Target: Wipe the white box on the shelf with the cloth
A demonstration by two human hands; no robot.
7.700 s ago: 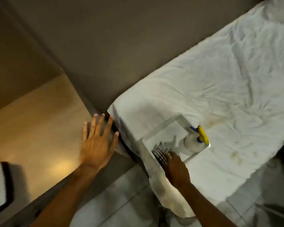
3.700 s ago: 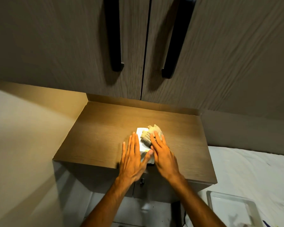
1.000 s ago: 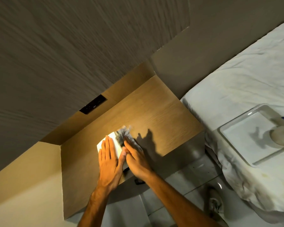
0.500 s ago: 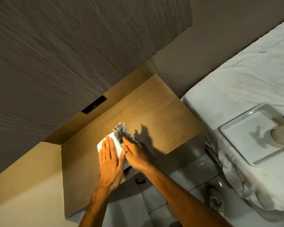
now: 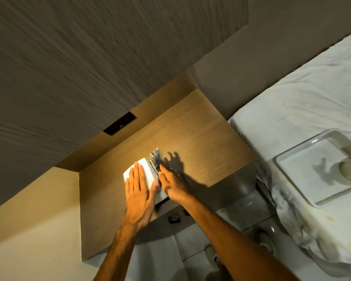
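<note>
Left hand [image 5: 139, 193] flat, fingers straight, palm pressing down on white box [image 5: 146, 171] top; right hand [image 5: 173, 184] just beside it on box's right flank, fingers pinched on grey cloth [image 5: 155, 160] that bunches past box's far-right corner. Box under and just ahead of both hands, near front edge of wooden shelf [image 5: 201, 138], long axis probably running away from wrists toward back panel, near end hidden. Plenty of bare shelf right and behind for strokes; front edge close.
</note>
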